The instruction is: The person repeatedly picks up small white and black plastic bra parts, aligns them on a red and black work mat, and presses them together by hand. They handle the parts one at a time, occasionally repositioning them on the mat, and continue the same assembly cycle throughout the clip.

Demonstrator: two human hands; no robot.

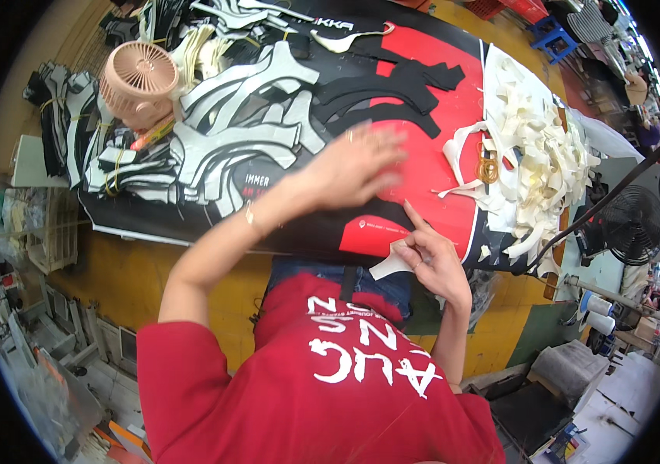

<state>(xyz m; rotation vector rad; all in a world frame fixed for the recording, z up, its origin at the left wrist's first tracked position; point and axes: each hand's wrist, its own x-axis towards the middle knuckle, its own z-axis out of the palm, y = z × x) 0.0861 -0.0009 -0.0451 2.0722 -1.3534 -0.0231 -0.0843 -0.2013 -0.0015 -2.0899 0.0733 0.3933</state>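
Observation:
My left hand reaches over the middle of the table, just below the black cut pieces. Its fingers are stretched out and somewhat blurred, with nothing visible in them. At the table's near edge, my right hand pinches a small white fabric piece, which hangs toward my lap. The index finger of that hand points out over the red part of the table cover. To the left of my left hand lie many curved grey-white fabric pieces with dark edges, stacked and overlapping.
A heap of cream fabric scraps covers the table's right end, with tan rubber bands beside it. A pink fan stands at the left among tied bundles. A dark cable slants past the right end. Far off is a blue stool.

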